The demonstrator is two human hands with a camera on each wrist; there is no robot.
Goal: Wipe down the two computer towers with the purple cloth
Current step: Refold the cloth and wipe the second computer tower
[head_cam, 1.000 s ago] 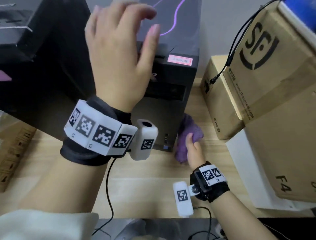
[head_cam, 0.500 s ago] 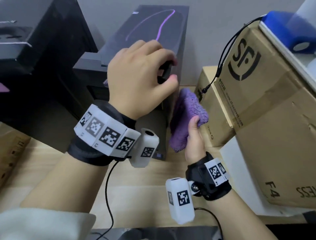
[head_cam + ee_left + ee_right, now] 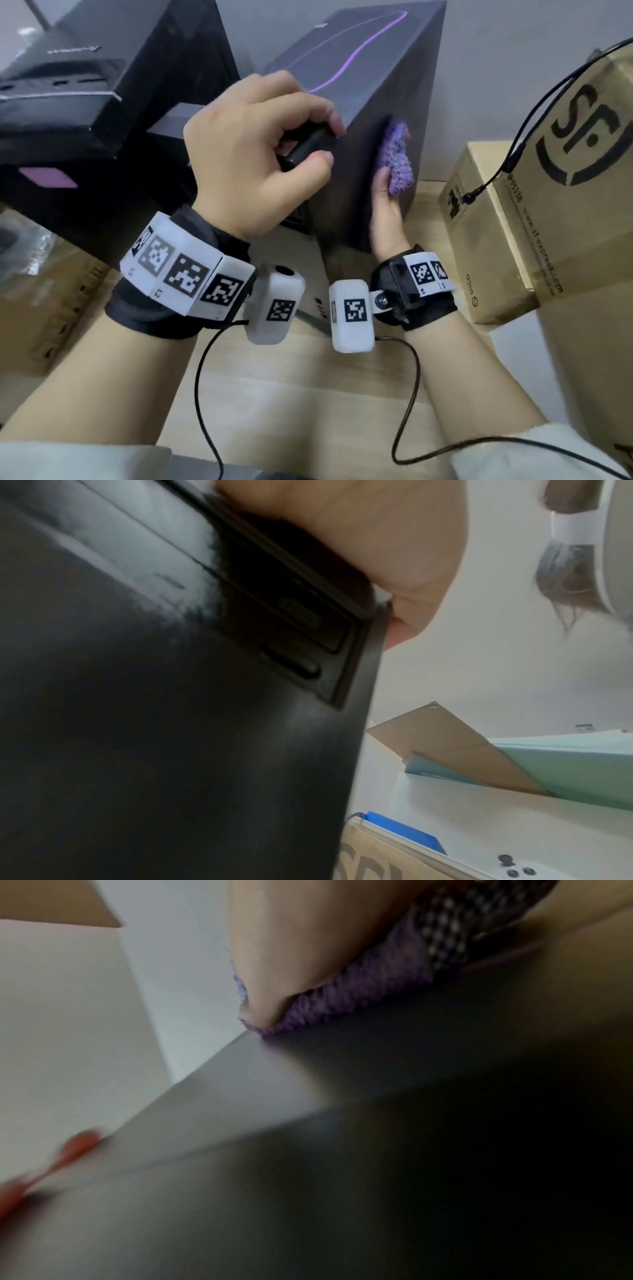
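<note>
- Containers first: a big cardboard box [image 3: 589, 212] with a black logo stands at the right, a smaller cardboard box [image 3: 479, 240] just in front of it on the wooden table [image 3: 291, 394]. Both look closed in the head view; what is inside cannot be told.
- The left wrist view adds things behind them: an open brown flap with pale green sheets [image 3: 565, 772] tucked against it, and something blue [image 3: 404, 829] on top of the logo box.
- The near computer tower [image 3: 373, 113], dark with a purple curved line across its top, stands in the middle of the table. The second tower [image 3: 102, 102], black, sits just to its left.
- The left hand [image 3: 253, 161] is curled tight over the near tower's top front corner, fingers on top, thumb hooked under the edge.
- Seen from the left wrist, that thumb [image 3: 404, 593] sits right above a recessed panel of slots on the front face, a detail the hand itself hides from the head camera.
- The right hand [image 3: 387, 209] lies flat against the tower's right side panel, fingers fairly straight, pressing the purple cloth [image 3: 397, 161] onto it about mid-height.
- The right wrist view comes in close and blurred: one finger [image 3: 291, 947] bears down on the cloth [image 3: 359, 993] near the panel's far edge.
</note>
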